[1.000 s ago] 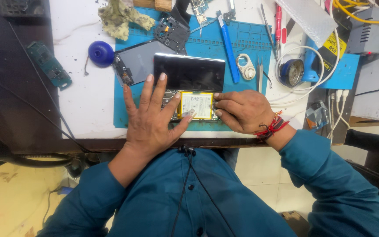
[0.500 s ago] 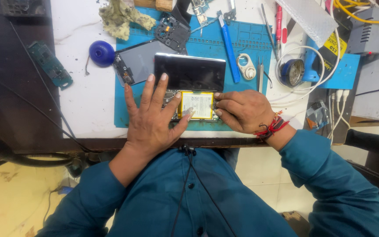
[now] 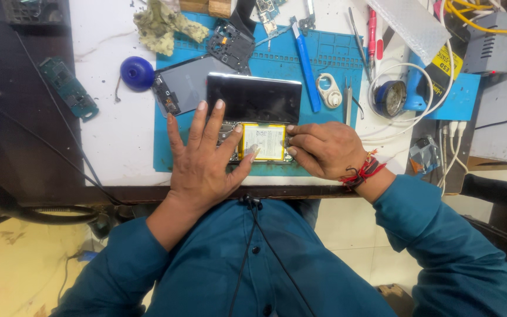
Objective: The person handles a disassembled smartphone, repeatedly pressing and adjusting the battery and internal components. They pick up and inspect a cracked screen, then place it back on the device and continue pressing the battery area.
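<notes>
While the left hand (image 3: 206, 170) lies flat with its fingers spread, pinning the opened phone body with its yellow-edged white battery (image 3: 263, 142) to the blue rubber work mat (image 3: 335, 61), the right hand (image 3: 324, 149) curls its fingers against the battery's right edge; whether they pinch anything small I cannot tell. The phone sits at the mat's near edge, just below a detached black glass screen panel (image 3: 254, 98). To do this well, I judge the pressing hand should keep steady, even weight while the right fingertips work gently along the edge without bending the battery. Beyond lie a blue-handled pry tool (image 3: 306, 64) and a blue suction cup (image 3: 137, 73) on the white marble desk (image 3: 112, 135), above a pale tiled floor.
</notes>
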